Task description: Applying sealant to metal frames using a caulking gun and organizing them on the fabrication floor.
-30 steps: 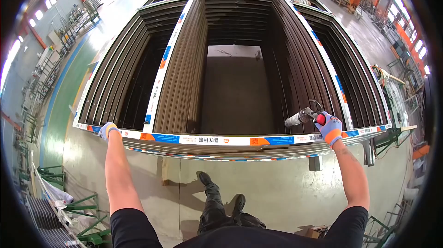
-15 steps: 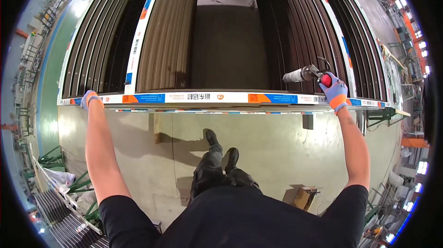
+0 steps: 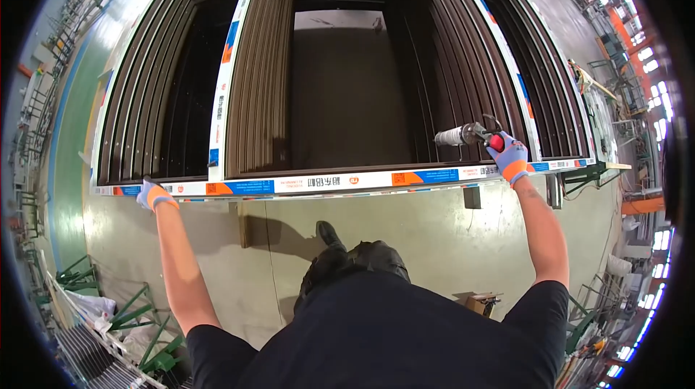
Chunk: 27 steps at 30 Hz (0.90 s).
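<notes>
A stack of dark brown window frames (image 3: 253,92) spans the upper half of the view. Its near rail (image 3: 333,182) is covered in white film with blue and orange patches. My left hand (image 3: 155,193), in a lilac and orange glove, is closed over this rail near its left end. Towards the right end, my right hand (image 3: 512,160), gloved the same way, grips a caulking gun (image 3: 461,135) with a pale tube and a red part at the handle. The gun points left above the frames' inner edge. Some fingers of both hands are hidden.
Under the rail, a wooden leg (image 3: 242,225) and a dark leg (image 3: 472,198) show. A small brown box (image 3: 479,303) sits on the floor at right. Green metal stands (image 3: 137,309) and stacked profiles are at lower left.
The frames and both hands now appear lower in the view, and my body is closer to the rail. One of my feet has gone out of sight. Both hands keep their holds.
</notes>
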### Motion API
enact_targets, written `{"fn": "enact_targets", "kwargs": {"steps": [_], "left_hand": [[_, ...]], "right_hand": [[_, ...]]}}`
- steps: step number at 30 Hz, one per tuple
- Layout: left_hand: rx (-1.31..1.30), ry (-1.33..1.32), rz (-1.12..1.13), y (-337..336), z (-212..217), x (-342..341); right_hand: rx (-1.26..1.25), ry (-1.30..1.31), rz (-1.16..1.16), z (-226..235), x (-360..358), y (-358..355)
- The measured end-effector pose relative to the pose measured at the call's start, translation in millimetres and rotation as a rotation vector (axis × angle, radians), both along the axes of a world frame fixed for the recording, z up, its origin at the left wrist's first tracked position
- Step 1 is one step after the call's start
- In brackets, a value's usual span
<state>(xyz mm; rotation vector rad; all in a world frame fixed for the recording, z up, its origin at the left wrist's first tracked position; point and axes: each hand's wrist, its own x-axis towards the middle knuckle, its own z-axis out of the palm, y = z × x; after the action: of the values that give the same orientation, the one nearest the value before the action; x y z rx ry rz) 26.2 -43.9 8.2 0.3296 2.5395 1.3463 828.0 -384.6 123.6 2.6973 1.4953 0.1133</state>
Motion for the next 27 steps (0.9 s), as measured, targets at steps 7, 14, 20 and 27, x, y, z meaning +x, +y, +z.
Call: {"fn": "enact_targets", "kwargs": {"steps": [7,14,20,27], "left_hand": [[0.577,0.031,0.095,-49.4,73.5,107.7],[0.761,0.261,-0.896,-119.2,143.9,316.4],[0.503,-0.518,-1.703,-66.5,137.9,471.5],[0.138,-1.333,-1.336,-25.7,80.0,533.4]], "right_hand": [[-0.061,-0.025,0.047,12.4,-6.4,12.8],[0.410,0.262,-0.096,-18.5,-10.5,101.8],[1.144,1.375,-0.015,-27.5,-45.6,201.2],[0.910,1.699,-0.181,-23.4,-66.4,205.6]]}}
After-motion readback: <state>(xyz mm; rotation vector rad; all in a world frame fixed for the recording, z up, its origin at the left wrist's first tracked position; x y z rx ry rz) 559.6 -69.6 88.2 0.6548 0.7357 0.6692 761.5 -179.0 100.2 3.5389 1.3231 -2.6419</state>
